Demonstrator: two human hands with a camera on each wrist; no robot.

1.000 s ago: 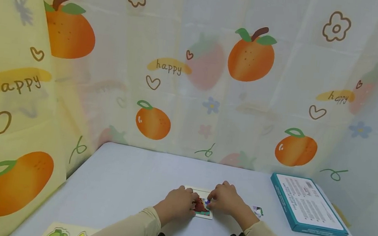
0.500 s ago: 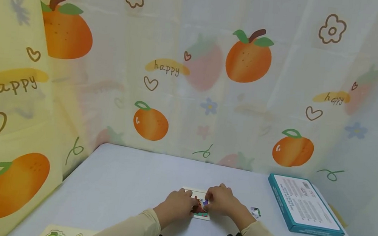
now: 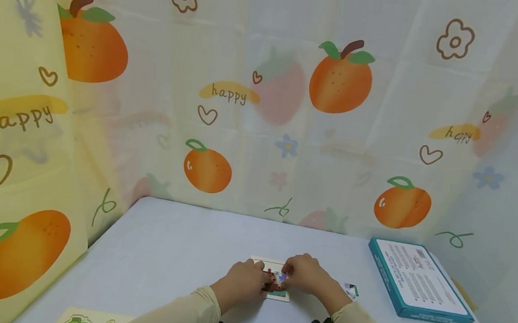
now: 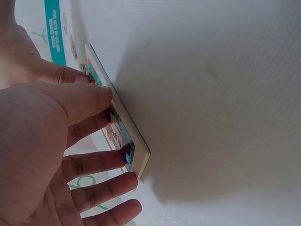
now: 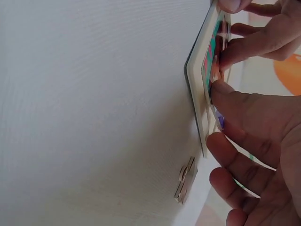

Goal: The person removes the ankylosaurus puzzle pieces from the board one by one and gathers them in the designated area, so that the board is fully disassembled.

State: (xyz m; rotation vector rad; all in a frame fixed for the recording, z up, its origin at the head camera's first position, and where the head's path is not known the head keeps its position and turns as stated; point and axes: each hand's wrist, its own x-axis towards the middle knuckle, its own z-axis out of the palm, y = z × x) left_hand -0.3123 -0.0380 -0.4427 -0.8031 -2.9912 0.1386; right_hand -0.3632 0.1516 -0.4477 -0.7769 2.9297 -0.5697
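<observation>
A small jigsaw puzzle board [image 3: 278, 298] with a pale frame lies on the white table. Its picture shows a red-brown figure on green. My left hand [image 3: 245, 281] steadies it from the left, thumb on the near rim and fingers spread over the picture and left edge. At the board's right end, my right hand [image 3: 308, 275] pinches a puzzle piece [image 5: 220, 120] with purple on it between thumb and index finger. In the right wrist view this piece sits tilted, one edge raised above the frame. The other right fingers hang beside the board.
Loose puzzle pieces [image 3: 351, 291] lie right of the board. A teal-edged box [image 3: 425, 279] lies at the right. Part of a fruit-picture board [image 3: 70, 317] shows at front left. A fruit-print curtain [image 3: 260, 146] stands behind the table.
The head view has shifted slightly. My left fingertips now cover a bit more of the picture. Both hands stay at the board, the right still at the piece on its right end.
</observation>
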